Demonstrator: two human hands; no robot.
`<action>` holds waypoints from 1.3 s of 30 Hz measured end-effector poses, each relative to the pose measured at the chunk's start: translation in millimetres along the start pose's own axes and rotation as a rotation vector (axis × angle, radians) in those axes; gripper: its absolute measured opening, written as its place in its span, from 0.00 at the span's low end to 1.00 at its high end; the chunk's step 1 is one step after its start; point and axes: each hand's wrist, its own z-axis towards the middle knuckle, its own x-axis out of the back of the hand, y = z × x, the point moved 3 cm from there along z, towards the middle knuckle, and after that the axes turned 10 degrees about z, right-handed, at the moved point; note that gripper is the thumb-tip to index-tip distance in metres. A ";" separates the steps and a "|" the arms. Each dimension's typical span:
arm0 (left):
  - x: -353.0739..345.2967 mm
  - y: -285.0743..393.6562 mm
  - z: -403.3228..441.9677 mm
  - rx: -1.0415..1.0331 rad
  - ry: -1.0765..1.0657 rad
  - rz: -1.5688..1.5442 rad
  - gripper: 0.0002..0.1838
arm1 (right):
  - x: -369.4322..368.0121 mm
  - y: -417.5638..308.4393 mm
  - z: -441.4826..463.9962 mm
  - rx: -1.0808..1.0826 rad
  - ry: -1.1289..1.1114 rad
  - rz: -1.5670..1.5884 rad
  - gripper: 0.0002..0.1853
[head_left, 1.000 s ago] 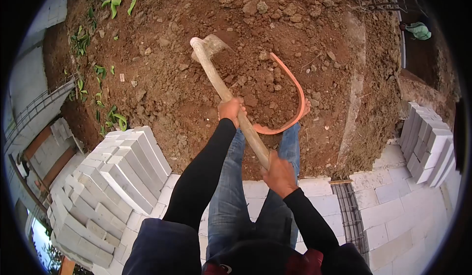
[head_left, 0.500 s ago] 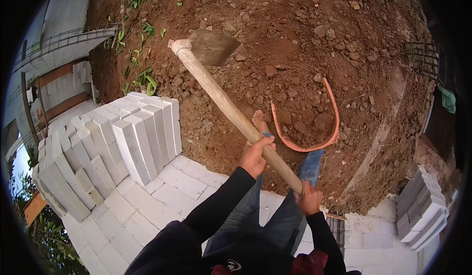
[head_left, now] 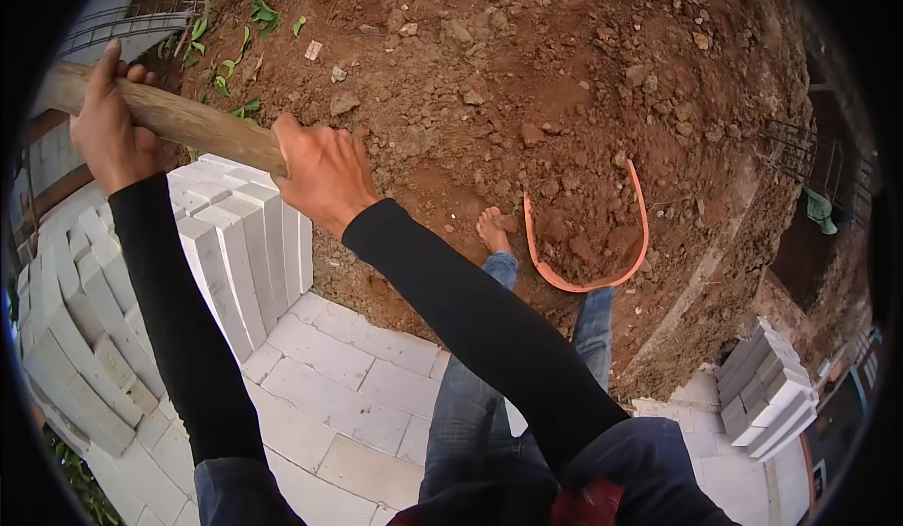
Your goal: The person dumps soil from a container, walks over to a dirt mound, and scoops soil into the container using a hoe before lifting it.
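I grip the wooden handle of a hoe (head_left: 202, 124) with both hands, and it is raised to the upper left. My left hand (head_left: 115, 126) is wrapped round the handle farther up. Near the handle's lower end, my right hand (head_left: 324, 171) is closed on it. The hoe's blade lies outside the view. Below the handle stands a stack of white blocks (head_left: 249, 253). In front of my legs, an orange U-shaped rim (head_left: 588, 286) sits on the ground with loose soil inside its curve; what is under the soil is hidden. My bare foot (head_left: 492, 230) rests beside it.
Reddish-brown soil (head_left: 451, 122) with stones covers the ground ahead. White blocks (head_left: 324, 366) pave the surface behind my feet. Another block stack (head_left: 767, 385) stands at the right, near a wire rebar cage (head_left: 800, 150). Green leaves (head_left: 265, 16) lie at the upper left.
The hoe has swung up and to the left, and its blade has left the view. Both hands have risen leftward with the handle. The orange rim stays in place.
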 end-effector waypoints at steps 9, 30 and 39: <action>-165.6 -318.8 -350.1 1.317 -0.549 -0.080 0.11 | 138.5 129.5 -285.6 -0.892 -0.464 -0.607 0.18; -120.5 -87.2 -732.2 1.990 -0.936 -0.490 0.08 | 384.6 -71.6 -557.1 -1.102 -0.315 -0.793 0.14; -175.1 -98.2 -460.4 1.275 -0.837 -0.539 0.09 | 301.7 88.0 -436.8 -0.506 -0.105 -0.593 0.13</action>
